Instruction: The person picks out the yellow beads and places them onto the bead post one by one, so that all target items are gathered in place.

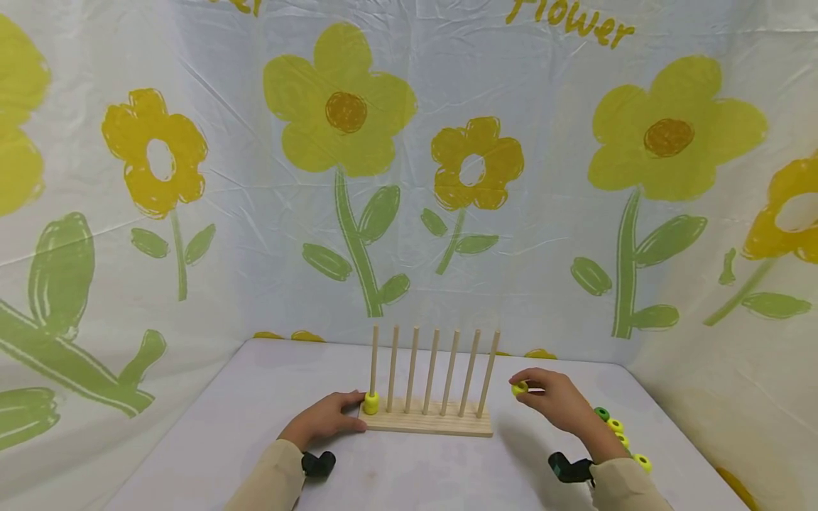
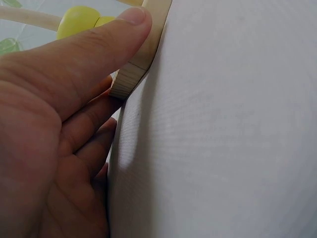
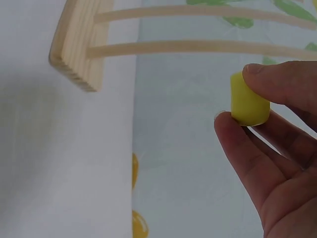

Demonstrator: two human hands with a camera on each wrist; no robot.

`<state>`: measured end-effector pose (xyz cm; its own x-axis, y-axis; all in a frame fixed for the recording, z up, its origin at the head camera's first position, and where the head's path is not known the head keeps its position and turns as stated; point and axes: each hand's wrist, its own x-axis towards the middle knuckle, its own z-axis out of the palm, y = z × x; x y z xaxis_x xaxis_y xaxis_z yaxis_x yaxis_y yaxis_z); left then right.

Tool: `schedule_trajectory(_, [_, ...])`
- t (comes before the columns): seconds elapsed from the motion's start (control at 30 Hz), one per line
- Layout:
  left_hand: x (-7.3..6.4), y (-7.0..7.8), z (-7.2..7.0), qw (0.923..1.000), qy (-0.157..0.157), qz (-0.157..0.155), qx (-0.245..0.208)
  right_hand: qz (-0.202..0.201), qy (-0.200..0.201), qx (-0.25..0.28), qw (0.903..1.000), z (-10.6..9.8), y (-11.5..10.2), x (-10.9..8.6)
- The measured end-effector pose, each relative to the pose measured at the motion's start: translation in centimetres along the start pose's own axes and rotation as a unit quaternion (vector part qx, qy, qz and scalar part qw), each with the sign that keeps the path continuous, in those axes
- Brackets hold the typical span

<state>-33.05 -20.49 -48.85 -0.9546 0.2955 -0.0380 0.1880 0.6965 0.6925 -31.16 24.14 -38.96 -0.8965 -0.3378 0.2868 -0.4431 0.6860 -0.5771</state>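
Note:
A wooden peg stand [image 1: 429,423] with several upright rods stands on the table. Two yellow beads [image 1: 371,404] are stacked at the foot of its leftmost rod. My left hand [image 1: 329,416] grips the left end of the base, thumb along the front and fingers behind, as the left wrist view shows. Off the stand's right end, my right hand [image 1: 554,399] holds a yellow bead [image 3: 249,101] above the table, pinched between thumb and fingertips. The bead is apart from the rods.
Several loose beads, a green one [image 1: 601,412] and yellow ones [image 1: 642,463] among them, lie on the white table [image 1: 409,475] by my right forearm, which partly hides them. A cloth with printed flowers [image 1: 549,284] hangs behind the table and along its sides.

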Motion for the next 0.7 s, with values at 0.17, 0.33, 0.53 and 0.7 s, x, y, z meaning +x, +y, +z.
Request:
schedule_trajectory(0.17, [0.0,-0.1,0.0,1.0,0.001,-0.001,0.004,-0.033,-0.009,0.011,0.9994,-0.5,-1.2,0.0])
schedule_trajectory(0.33, [-0.1,-0.1,0.0,1.0,0.0,-0.001,0.004,-0.042,-0.016,0.021,0.9988,-0.8,-2.7,0.0])
schedule_trajectory(0.53, [0.1,0.0,-0.1,1.0,-0.002,0.001,-0.001,-0.079,-0.028,0.034,0.9959,-1.2,-4.6,0.1])
schedule_trajectory(0.7, [0.2,-0.3,0.0,1.0,-0.002,0.002,0.001,-0.102,-0.04,0.04,0.9932,-1.5,-5.8,0.4])
